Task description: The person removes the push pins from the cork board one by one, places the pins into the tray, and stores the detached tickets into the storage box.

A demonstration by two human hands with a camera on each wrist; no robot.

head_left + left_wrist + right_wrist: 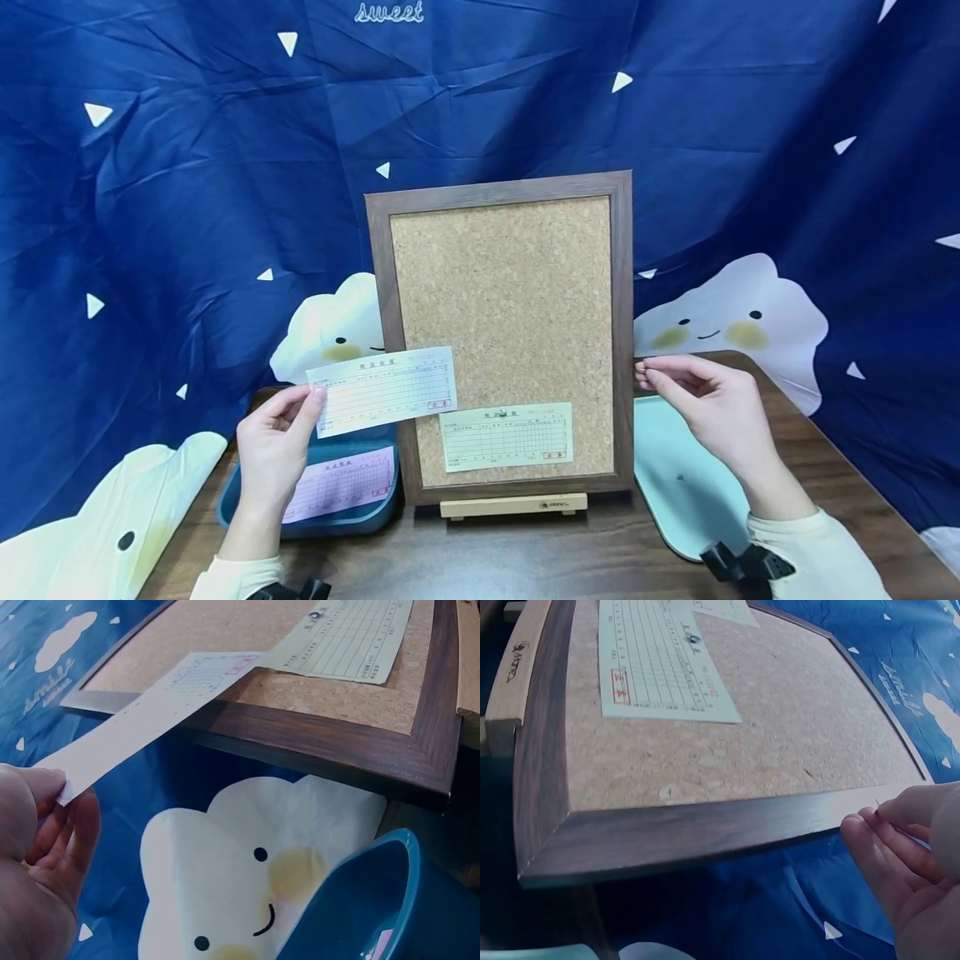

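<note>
My left hand (272,446) pinches the left end of a white receipt slip (382,390) between thumb and fingers. The slip's far end overlaps the lower left of the framed cork board (510,300). A pale green receipt slip (506,440) hangs low on the cork, with a pin (502,413) at its top edge. Beside the board's right frame, my right hand (716,408) pinches a small pushpin (878,802) at its fingertips. Only the pin's thin point shows in the right wrist view; the rest is hidden by the fingers.
A pink slip (341,483) lies in a dark blue tray (352,523) at left, partly behind my left arm. At right lies a light turquoise tray (675,508) with a tiny pin (680,477). A wooden stand (513,506) supports the board; a blue curtain (487,100) hangs behind.
</note>
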